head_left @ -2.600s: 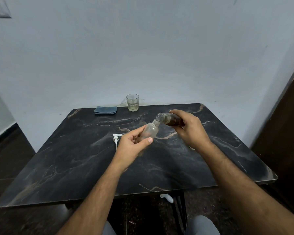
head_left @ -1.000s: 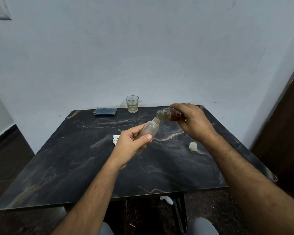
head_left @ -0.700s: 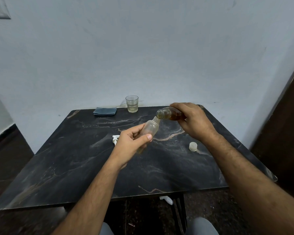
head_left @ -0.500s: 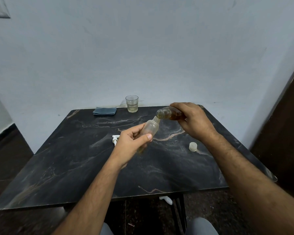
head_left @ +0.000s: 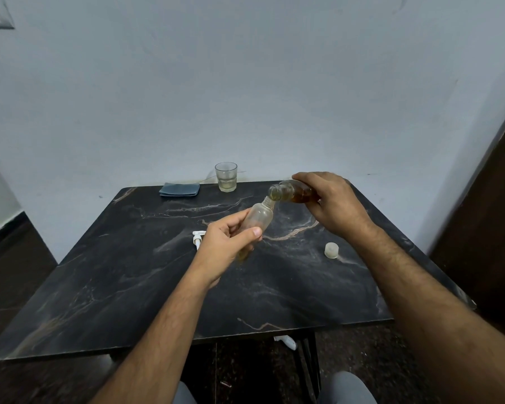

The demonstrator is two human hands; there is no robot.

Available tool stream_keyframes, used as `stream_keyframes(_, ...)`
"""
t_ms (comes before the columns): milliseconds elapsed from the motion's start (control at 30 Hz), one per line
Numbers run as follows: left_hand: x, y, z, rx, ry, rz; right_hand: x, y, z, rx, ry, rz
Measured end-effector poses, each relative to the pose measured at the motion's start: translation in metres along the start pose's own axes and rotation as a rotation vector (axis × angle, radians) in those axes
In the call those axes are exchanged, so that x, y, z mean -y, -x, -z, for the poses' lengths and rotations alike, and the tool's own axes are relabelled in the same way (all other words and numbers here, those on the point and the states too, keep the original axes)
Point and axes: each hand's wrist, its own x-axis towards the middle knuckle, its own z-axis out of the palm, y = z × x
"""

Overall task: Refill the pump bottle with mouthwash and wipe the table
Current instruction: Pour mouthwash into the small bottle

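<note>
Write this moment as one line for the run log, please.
phase: pouring | left hand: holds tilted pump bottle | right hand: tips mouthwash bottle | table: pump head, cap

Near table (head_left: 129, 301) half bare; cap (head_left: 331, 250) right.

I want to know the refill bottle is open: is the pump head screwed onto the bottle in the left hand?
No, the pump head lies on the table while the pump bottle has an open neck.

Cloth (head_left: 179, 189) left of glass (head_left: 226, 176) – both at table (head_left: 99, 287) rear, cap (head_left: 331, 250) right.
</note>
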Motion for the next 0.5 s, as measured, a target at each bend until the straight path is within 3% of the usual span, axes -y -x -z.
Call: stream_keyframes(500, -0.0026, 0.0005, -0.0011, -0.009, 0.009, 0.004, 0.0013, -0.0027, 0.0043, 0.008, 0.02, -0.008)
